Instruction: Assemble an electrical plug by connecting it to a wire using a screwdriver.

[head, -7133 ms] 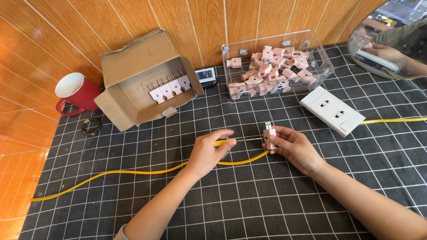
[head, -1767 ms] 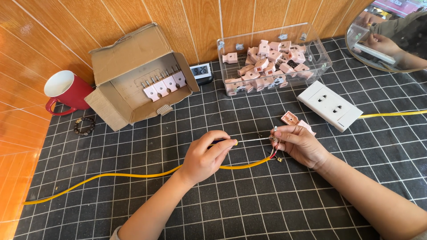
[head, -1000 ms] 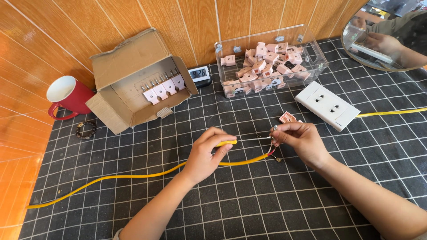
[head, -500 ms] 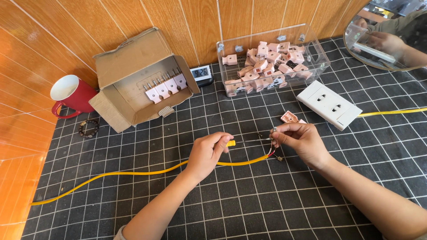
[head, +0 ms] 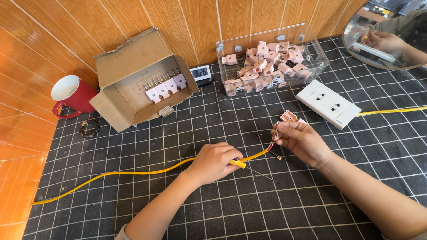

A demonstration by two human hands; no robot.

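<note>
Left hand [head: 213, 162] now closed around yellow-handled screwdriver [head: 249, 167]; right hand [head: 300, 140] pinching stripped yellow cable [head: 133, 173] end, pink plug half [head: 289, 116] just beyond fingers.

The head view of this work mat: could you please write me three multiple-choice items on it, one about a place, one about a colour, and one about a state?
1. Where is the red mug?
A. left of the cardboard box
B. inside the clear bin
C. on the white socket plate

2. What colour is the long cable on the mat?
A. blue
B. yellow
C. green

3. How is the cardboard box?
A. taped shut
C. crushed flat
B. open, with plugs inside

Answers: 1 A, the mug stands by the wall left of the box. 2 B, the cable running under the left hand is yellow. 3 B, its flaps are spread and pink plugs show inside.
</note>
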